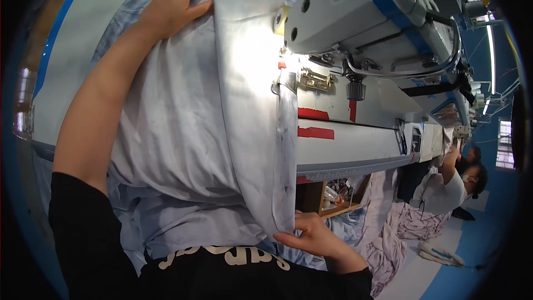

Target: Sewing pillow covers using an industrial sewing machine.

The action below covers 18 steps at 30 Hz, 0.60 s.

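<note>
A large pale blue-grey fabric [183,122] spreads over the sewing table and hangs down toward my lap. My left hand [176,4] lies on its far part, fingers stretched out and pressing it flat. My right hand [311,234] pinches the fabric's folded edge near the table's front. That narrow folded edge [286,150] runs straight from my right hand up to the needle area of a white and blue sewing machine [377,16]. A bright lamp glare whitens the cloth beside the needle, so detail there is lost.
A metal guide [315,79] and red tape pieces [316,133] sit on the machine bed. Below the table edge, an open wooden drawer [338,209] holds small items. Crumpled fabric [383,233] lies to the right, where a co-worker [444,189] sits at another machine.
</note>
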{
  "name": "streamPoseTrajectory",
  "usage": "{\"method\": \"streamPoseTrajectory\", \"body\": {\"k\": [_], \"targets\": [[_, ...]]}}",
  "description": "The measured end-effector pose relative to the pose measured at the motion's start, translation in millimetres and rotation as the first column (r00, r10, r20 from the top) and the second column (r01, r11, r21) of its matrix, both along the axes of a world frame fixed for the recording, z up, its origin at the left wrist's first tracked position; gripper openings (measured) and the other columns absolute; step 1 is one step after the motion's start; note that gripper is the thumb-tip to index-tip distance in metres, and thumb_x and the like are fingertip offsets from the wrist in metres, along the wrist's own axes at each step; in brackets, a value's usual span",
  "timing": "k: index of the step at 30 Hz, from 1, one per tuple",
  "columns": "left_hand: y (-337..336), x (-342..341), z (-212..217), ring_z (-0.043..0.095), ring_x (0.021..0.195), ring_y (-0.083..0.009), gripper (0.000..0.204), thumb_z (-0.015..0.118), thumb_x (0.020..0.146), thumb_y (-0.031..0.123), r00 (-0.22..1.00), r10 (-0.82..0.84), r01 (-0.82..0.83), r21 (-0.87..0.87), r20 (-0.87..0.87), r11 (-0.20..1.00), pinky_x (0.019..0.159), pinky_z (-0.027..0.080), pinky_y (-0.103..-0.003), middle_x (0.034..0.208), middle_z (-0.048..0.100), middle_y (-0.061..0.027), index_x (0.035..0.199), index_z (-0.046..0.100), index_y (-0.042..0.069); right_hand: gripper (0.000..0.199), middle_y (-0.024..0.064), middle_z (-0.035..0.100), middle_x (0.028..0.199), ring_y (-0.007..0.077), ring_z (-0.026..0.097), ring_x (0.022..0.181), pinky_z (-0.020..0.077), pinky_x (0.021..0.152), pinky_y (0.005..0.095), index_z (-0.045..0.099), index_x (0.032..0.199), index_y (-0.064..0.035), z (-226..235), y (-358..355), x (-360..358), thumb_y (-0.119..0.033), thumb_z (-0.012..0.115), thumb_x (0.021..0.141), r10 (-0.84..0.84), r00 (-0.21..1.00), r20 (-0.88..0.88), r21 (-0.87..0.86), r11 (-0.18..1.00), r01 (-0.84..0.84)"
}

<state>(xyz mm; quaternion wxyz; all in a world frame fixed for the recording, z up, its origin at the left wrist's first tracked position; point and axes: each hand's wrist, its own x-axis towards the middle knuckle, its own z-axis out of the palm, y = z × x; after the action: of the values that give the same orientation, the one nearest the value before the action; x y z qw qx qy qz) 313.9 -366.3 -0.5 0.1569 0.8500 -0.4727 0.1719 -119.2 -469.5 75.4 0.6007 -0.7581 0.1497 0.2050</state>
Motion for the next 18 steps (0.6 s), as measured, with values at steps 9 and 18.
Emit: {"method": "streamPoseTrajectory", "body": {"k": [9, 18], "targets": [[29, -38, 52, 0.039, 0.122, -0.0277, 0.045, 0.054, 0.086, 0.014, 0.899, -0.330, 0.116, -0.571, -0.288, 0.813, 0.101, 0.031, -0.034, 0.129, 0.044, -0.0141, 0.127, 0.039, 0.004, 0.012, 0.0109, 0.059, 0.079, 0.0253, 0.058, 0.078, 0.0439, 0.074, 0.0344, 0.061, 0.091, -0.0030, 26, 76, 74, -0.010, 0.060, 0.081, 0.172, 0.811, 0.559, 0.499, 0.712, -0.494], [229, -236, 136, 0.025, 0.132, -0.0303, 0.088, 0.069, 0.072, 0.032, 0.943, -0.197, -0.001, -0.594, -0.269, 0.804, 0.108, 0.022, -0.041, 0.142, 0.024, -0.0155, 0.138, 0.018, 0.003, 0.017, 0.0154, 0.057, 0.086, 0.0228, 0.057, 0.076, 0.0492, 0.069, 0.0335, 0.053, 0.094, 0.0066, 117, 81, 288, 0.000, 0.041, 0.084, -0.341, 0.572, 0.746, 0.634, 0.625, -0.454]]}}
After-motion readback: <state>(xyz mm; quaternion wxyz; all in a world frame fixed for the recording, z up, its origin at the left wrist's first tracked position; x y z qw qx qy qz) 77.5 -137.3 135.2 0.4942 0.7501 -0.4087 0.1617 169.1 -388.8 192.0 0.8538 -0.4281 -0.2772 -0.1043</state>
